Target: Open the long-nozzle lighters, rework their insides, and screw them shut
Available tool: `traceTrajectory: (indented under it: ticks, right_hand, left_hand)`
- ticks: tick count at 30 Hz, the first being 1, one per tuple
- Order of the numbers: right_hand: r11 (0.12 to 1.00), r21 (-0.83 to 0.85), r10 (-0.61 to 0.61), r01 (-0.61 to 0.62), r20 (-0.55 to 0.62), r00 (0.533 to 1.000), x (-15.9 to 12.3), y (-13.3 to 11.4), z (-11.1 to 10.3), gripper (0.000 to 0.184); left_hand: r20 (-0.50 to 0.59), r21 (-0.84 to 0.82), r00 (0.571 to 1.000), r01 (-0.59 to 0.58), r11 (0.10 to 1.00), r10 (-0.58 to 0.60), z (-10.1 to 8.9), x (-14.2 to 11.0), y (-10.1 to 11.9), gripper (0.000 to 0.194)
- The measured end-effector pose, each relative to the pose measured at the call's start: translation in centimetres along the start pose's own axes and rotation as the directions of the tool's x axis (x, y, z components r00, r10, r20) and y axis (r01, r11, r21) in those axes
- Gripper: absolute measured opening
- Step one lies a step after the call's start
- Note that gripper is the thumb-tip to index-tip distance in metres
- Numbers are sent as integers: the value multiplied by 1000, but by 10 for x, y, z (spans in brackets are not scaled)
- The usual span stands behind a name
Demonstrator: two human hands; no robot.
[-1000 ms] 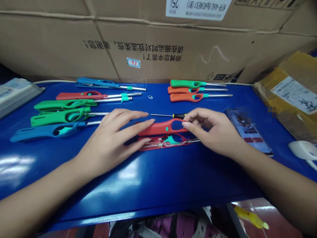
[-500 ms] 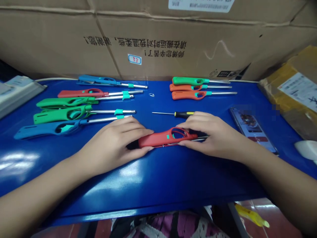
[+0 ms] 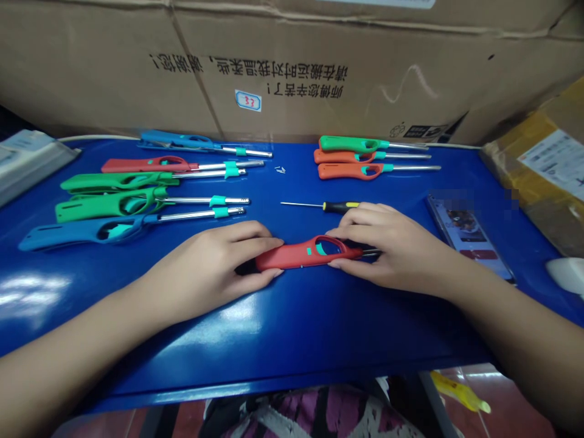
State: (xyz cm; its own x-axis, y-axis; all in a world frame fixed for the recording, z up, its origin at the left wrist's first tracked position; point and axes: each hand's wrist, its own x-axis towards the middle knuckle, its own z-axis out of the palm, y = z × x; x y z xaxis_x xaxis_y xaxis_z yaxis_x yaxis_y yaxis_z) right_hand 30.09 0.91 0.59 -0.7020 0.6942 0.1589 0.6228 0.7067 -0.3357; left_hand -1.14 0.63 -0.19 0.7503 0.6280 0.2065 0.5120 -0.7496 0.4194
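Note:
A red long-neck lighter (image 3: 292,255) lies lengthwise between my hands, low over the blue table (image 3: 292,328). My left hand (image 3: 219,258) grips its handle end between thumb and fingers. At the other end, my right hand (image 3: 383,243) pinches the body by the finger hole and hides most of the metal tube. A turquoise trigger shows inside the hole. Just beyond the right fingers lies a screwdriver (image 3: 340,207) with a black and yellow handle, its shaft pointing left. Small silvery pieces (image 3: 280,170), probably screws, rest behind it.
At left lie several lighters, including a blue one (image 3: 86,233) and a green one (image 3: 109,205). Three more, one green (image 3: 349,144) and two orange (image 3: 349,171), lie at back right. A phone (image 3: 469,234) is right of my hand. A large cardboard box (image 3: 283,36) walls the back.
The gap along the red lighter's lower edge has closed, and its halves now sit together. My hands keep nearly the same places; the view has shifted slightly.

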Motion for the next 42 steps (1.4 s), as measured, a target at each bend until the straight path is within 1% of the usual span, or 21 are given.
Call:
traceTrajectory:
  ticks: [7,14,19,23,28,42]
  right_hand:
    - [996,-92,-15,14,-4,1000,-2,-1,-1,23]
    - [995,-100,-19,19,8,1000,-3,1,2,25]
    - [997,-69,-28,29,13,1000,-4,3,3,26]
    - [999,-33,-25,25,14,1000,-3,3,4,28]
    - [999,-43,-26,26,8,1000,-3,1,4,29]
    - [995,-99,31,-26,43,999,-1,-8,2,29]
  left_hand:
    - [-17,-5,1000,-3,1000,3,2,-1,2,31]
    - [-11,-14,1000,17,1000,-17,1,0,2,33]
    - [-8,-56,998,56,997,-56,1,2,3,34]
    - [-53,-122,992,103,987,-110,3,1,3,31]
    - [-66,-151,985,148,977,-159,4,0,3,31]
    - [-72,-180,973,203,963,-219,4,0,10,28]
